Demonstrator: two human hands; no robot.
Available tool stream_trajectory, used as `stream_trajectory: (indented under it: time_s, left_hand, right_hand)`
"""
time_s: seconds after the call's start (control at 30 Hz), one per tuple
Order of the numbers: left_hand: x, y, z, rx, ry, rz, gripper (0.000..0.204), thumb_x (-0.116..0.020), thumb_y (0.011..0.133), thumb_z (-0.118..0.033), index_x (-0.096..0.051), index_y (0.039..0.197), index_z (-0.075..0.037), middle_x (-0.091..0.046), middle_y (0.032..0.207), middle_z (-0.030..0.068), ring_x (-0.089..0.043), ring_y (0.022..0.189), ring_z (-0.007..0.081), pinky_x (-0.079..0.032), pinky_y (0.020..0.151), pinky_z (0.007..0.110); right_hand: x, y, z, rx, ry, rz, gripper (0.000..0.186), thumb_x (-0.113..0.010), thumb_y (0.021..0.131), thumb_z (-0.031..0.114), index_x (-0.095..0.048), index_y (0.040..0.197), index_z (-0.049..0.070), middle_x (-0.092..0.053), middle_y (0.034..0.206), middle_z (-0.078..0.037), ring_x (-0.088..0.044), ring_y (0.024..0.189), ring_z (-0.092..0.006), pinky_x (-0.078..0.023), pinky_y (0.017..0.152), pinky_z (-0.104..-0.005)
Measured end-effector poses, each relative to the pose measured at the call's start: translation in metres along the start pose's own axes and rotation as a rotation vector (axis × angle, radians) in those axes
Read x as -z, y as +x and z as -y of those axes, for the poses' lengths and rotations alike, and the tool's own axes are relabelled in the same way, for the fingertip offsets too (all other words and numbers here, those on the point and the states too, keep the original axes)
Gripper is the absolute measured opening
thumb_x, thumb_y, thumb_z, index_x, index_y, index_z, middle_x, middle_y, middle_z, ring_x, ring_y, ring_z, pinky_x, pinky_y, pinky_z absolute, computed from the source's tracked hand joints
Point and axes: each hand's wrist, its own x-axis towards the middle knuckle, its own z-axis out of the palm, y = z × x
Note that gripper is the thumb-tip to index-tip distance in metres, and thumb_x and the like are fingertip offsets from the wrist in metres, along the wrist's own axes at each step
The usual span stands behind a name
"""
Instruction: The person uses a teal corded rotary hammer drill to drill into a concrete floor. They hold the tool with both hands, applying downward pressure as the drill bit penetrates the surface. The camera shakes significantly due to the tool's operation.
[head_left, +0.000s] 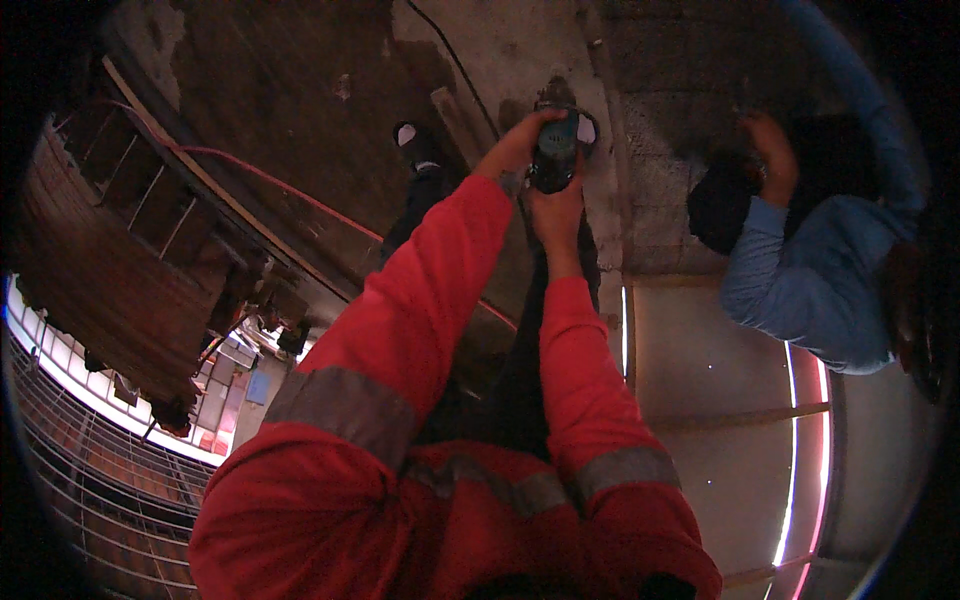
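Both my hands are closed around a dark teal and black power tool [556,148], held out in front of me at the top middle. Its exact kind does not show. My left hand [520,146] grips its left side, the thumb lying over the upper part. From below, my right hand [558,212] wraps the near end, where most of the fingers are hidden. The tool's far end points toward a dark patch on the concrete [556,90], and I cannot tell whether it touches. My forearms are in red sleeves.
A co-worker in blue sleeves [800,270] crouches close on the right. A red hose [290,188] runs across the left side of the floor, a black cable [450,50] lies ahead. Wire mesh [90,490] and a rusty, ragged-edged structure [120,270] stand at left.
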Motion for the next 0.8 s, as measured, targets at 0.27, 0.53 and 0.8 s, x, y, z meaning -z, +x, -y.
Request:
stream_trajectory:
  time_s: [0.27, 0.53, 0.8]
  left_hand:
    - [0.006, 0.007, -0.004, 0.249, -0.148, -0.078, 0.038, -0.067, 0.089, -0.037, -0.066, 0.114, -0.009, -0.072, 0.103, 0.0075, -0.068, 0.095, 0.0218, -0.052, 0.09, 0.037]
    - [-0.009, -0.008, -0.001, -0.085, 0.066, -0.005, 0.045, -0.068, 0.085, -0.04, -0.065, 0.116, -0.007, -0.07, 0.106, 0.0098, -0.067, 0.092, 0.0239, -0.052, 0.087, 0.038]
    - [-0.011, -0.01, -0.003, 0.172, -0.22, -0.073, 0.042, -0.064, 0.089, -0.041, -0.066, 0.115, -0.008, -0.071, 0.104, 0.008, -0.068, 0.092, 0.0235, -0.051, 0.088, 0.038]
  right_hand:
    - [0.005, -0.008, 0.017, -0.127, -0.032, 0.043, 0.092, -0.076, 0.076, 0.021, -0.025, 0.151, 0.008, -0.056, 0.133, -0.026, -0.055, 0.123, -0.0414, -0.045, 0.1, -0.0452]
    - [0.001, -0.002, 0.003, -0.075, -0.052, 0.005, 0.094, -0.077, 0.077, 0.024, -0.023, 0.152, 0.009, -0.059, 0.127, -0.03, -0.057, 0.119, -0.0445, -0.048, 0.097, -0.0482]
    - [0.012, -0.013, 0.015, -0.071, -0.122, 0.038, 0.095, -0.078, 0.077, 0.027, -0.023, 0.152, 0.008, -0.058, 0.127, -0.031, -0.058, 0.118, -0.045, -0.048, 0.097, -0.0486]
